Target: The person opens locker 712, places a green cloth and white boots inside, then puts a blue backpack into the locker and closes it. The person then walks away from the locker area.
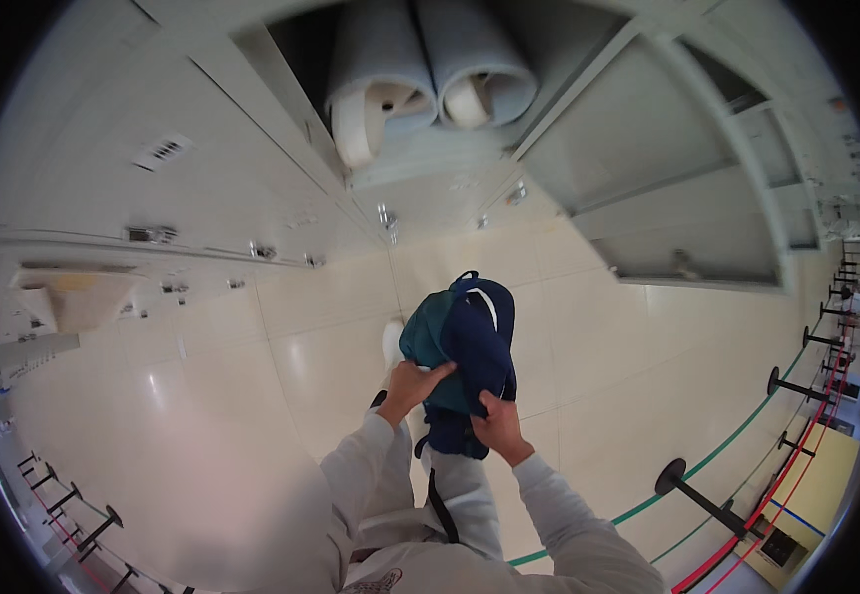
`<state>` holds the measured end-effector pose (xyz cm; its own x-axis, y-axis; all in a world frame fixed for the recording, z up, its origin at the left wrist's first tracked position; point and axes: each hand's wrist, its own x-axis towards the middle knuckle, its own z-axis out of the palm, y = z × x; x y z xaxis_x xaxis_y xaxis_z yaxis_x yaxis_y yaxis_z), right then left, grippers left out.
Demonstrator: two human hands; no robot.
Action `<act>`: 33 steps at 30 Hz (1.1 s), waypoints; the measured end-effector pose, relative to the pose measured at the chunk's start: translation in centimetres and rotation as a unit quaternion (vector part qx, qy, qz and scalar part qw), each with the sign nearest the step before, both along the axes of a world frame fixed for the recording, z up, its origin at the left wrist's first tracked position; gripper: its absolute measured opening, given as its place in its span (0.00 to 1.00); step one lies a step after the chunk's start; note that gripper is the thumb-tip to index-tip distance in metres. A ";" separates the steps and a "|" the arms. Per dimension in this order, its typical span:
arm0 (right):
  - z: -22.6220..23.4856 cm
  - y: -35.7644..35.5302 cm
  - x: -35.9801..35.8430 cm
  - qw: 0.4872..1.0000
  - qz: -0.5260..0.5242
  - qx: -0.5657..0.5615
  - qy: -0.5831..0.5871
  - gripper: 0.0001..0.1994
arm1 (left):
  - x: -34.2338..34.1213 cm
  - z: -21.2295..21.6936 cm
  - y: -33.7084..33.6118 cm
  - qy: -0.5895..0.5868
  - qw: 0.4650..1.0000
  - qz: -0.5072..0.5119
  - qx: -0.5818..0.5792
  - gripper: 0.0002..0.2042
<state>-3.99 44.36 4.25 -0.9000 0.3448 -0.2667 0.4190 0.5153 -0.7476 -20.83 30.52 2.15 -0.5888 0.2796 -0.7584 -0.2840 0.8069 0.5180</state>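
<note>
A green and navy backpack [479, 346] hangs in front of my legs, its top loop pointing away from me. My left hand [415, 384] is closed on its green side, thumb stretched toward the navy part, with the other fingers mostly hidden. At the near right edge, my right hand [501, 428] pinches the navy fabric. A pale strip shows along the curved seam at the far end. Dark straps dangle at the near end, against my light trousers [465, 490].
Ahead, an open locker compartment [420, 163] holds two grey tubes [376, 49] with cream-coloured pieces inside. Its grey door [658, 158] swings out to the right. Closed lockers [252, 168] line the left. Black barrier posts [672, 477] with green and red belts stand at right.
</note>
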 end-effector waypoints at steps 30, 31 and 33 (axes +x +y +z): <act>26.6 15.9 -1.7 0.924 -0.032 -0.353 0.143 0.41 | -8.7 50.1 2.9 -0.011 0.618 -0.462 0.636 0.23; 25.9 14.8 -1.1 0.923 -0.038 -0.355 0.140 0.39 | -9.1 49.5 3.1 -0.008 0.627 -0.467 0.624 0.22; 24.3 12.1 0.0 0.918 -0.060 -0.368 0.138 0.37 | -10.7 48.0 4.1 0.051 0.664 -0.474 0.576 0.21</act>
<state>-4.00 56.49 28.57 -0.9359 0.2633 -0.2340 0.1818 -0.2081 -0.9611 -31.55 34.64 50.17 0.2332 0.9213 0.3111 0.1531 -0.3507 0.9239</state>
